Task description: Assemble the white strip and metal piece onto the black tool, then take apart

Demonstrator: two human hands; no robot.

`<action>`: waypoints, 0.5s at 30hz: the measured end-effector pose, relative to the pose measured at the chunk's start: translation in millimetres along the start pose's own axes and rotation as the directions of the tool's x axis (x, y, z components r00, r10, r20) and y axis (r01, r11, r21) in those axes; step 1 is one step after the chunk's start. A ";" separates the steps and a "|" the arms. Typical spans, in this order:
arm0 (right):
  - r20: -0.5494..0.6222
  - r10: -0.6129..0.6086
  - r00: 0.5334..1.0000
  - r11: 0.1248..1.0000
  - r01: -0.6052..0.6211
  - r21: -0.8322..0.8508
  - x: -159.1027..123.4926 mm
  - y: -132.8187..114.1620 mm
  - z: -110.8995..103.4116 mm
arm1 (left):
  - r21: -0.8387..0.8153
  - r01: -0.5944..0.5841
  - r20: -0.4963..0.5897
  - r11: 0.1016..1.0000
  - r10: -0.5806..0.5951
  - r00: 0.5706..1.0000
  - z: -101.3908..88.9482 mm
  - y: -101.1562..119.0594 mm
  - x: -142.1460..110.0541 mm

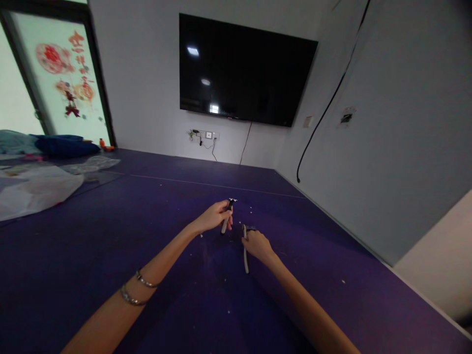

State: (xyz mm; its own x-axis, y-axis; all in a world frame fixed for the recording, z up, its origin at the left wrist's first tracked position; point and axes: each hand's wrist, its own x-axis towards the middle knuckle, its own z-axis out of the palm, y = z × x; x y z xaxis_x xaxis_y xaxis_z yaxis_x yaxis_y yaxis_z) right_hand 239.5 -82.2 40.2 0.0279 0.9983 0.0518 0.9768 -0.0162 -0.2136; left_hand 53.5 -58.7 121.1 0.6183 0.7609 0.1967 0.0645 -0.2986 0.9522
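Observation:
My left hand (217, 217) is closed around a slim tool that looks like a razor, with a grey-and-black handle (224, 226) and a small pale T-shaped head pointing up. Just to its right and a little closer to me, my right hand (258, 244) grips a long pale strip-like handle (246, 260) that hangs down past the fingers. A small dark piece shows at that handle's top by the knuckles; its kind I cannot make out. Both hands are over the dark purple floor (165, 275), and the two tools are apart.
Small white bits (343, 281) are scattered over the floor. Clear plastic sheeting (44, 189) and blue cloth (66, 146) lie at the left. A black cable (324, 110) hangs along the right wall. A television (247, 69) is mounted above wall sockets (208, 134).

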 end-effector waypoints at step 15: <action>-0.044 -0.003 0.999 0.999 0.001 -0.046 -3.5 -5.5 7.7 | 0.057 -0.028 0.040 0.998 0.026 0.999 6.5 -8.4 0.2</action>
State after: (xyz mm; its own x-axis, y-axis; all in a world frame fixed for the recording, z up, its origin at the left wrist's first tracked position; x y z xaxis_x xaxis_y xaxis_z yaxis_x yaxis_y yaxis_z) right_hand 232.4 -85.2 33.7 0.0341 0.9948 0.0959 0.9856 -0.0176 -0.1680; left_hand 58.2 -59.8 111.6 0.6504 0.7295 0.2115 0.0917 -0.3519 0.9316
